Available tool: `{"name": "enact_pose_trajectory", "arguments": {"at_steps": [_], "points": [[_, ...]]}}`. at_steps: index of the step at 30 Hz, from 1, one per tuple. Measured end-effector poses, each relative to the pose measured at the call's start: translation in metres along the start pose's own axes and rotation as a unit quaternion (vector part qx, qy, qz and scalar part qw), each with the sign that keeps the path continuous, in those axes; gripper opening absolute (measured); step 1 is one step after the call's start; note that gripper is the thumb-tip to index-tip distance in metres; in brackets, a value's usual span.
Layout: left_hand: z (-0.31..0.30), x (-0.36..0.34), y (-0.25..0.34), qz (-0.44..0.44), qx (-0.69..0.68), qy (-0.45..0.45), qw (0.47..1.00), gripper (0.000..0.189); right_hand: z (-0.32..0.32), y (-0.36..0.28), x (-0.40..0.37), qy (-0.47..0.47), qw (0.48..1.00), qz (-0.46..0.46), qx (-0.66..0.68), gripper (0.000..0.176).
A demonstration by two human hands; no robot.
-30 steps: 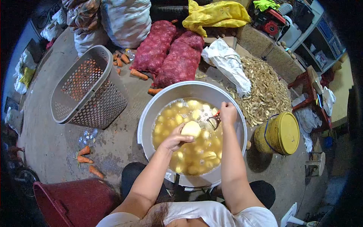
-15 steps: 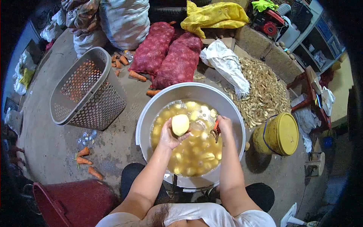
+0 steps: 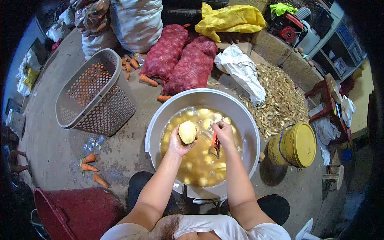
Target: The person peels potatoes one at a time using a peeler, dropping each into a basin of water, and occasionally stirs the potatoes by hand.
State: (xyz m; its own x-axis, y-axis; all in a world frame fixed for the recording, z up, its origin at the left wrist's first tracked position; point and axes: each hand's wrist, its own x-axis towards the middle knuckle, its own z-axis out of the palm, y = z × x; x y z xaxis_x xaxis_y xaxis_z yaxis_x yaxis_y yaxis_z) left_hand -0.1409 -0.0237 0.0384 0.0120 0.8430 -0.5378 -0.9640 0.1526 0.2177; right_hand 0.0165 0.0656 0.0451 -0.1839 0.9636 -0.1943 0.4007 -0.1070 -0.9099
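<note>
My left hand [image 3: 177, 146] is closed around a pale, peeled potato [image 3: 187, 133], held above the water. To its right, my right hand [image 3: 225, 134] grips a peeler [image 3: 215, 141] with an orange-red handle, its metal end hanging downward. Both hands are over a large grey basin [image 3: 150, 138] of cloudy yellowish water, in which several peeled potatoes [image 3: 203, 182] lie.
A grey perforated basket [image 3: 114, 108] with carrots stands left; loose carrots [image 3: 89, 167] lie nearby. Red mesh sacks [image 3: 190, 66] are behind the basin. Right are a heap of peelings [image 3: 282, 98] and a yellow lidded bucket [image 3: 302, 146]. A maroon tub [image 3: 80, 212] sits front left.
My right hand has moved left, closer to the potato, and the peeler now points downward. The potato has turned slightly in my left hand, which stays nearly in place.
</note>
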Motion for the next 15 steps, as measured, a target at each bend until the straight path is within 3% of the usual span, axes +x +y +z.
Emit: {"name": "enact_pose_trajectory", "arguments": {"at_steps": [1, 3, 5, 7, 9, 11, 15], "points": [[0.002, -0.001, -0.001, 0.011, 0.02, 0.022, 0.999, 0.044, 0.002, -0.003, 0.001, -0.002, 1.0, 0.0, 0.001, 0.032], [0.006, -0.004, -0.004, 0.008, 0.048, 0.041, 0.998, 0.044, 0.003, -0.017, 0.003, 0.129, 0.989, -0.067, -0.034, 0.033], [0.004, 0.001, -0.008, 0.004, 0.075, 0.059, 0.995, 0.044, 0.006, -0.031, 0.006, 0.159, 0.984, -0.059, -0.044, 0.032], [-0.004, 0.008, -0.013, -0.019, 0.11, 0.044, 0.993, 0.044, 0.012, -0.042, 0.007, 0.207, 0.967, -0.143, -0.046, 0.029], [-0.007, 0.01, -0.018, -0.027, 0.138, 0.058, 0.988, 0.044, 0.02, -0.055, 0.003, 0.212, 0.962, -0.148, -0.081, 0.026], [-0.009, 0.011, -0.022, -0.036, 0.166, 0.073, 0.983, 0.044, 0.031, -0.064, -0.005, 0.213, 0.945, -0.223, -0.11, 0.023], [-0.001, 0.004, -0.029, -0.075, 0.162, 0.043, 0.983, 0.041, 0.038, -0.057, 0.0, 0.206, 0.946, -0.18, -0.172, 0.02]]}}
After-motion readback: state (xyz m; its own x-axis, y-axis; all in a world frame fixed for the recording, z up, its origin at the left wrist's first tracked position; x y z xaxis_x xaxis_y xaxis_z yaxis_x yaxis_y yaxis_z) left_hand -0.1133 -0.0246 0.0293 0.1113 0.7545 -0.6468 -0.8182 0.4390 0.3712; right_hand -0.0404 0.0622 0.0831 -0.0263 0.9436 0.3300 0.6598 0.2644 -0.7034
